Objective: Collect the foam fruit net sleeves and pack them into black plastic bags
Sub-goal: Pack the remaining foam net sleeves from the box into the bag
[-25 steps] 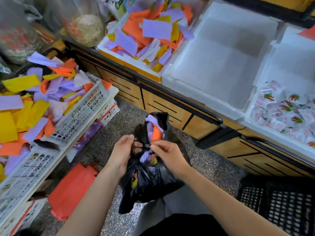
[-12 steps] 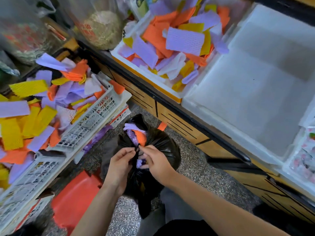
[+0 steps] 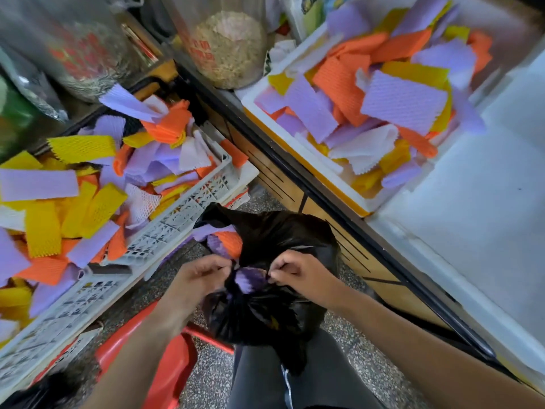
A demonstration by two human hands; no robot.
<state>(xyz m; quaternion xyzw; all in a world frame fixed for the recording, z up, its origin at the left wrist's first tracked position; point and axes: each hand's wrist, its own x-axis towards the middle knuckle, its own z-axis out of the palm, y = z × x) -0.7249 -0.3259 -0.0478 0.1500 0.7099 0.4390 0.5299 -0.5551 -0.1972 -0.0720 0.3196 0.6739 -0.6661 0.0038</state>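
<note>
A white foam box (image 3: 295,149) of loose sleeves (image 3: 404,101) stood beyond the right hand (image 3: 300,273). A grey crate (image 3: 177,219) heaped with more lay beside the left hand (image 3: 197,278). Between the hands sat the black bag (image 3: 274,314), each hand pinching its plastic on either side of a purple sleeve (image 3: 247,280) at the mouth.

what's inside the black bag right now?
Foam sleeves: a purple sleeve shows at the gathered mouth of the black bag, between the left hand and right hand pinching it; an orange sleeve pokes out further up. The opaque plastic hides the rest.
</note>
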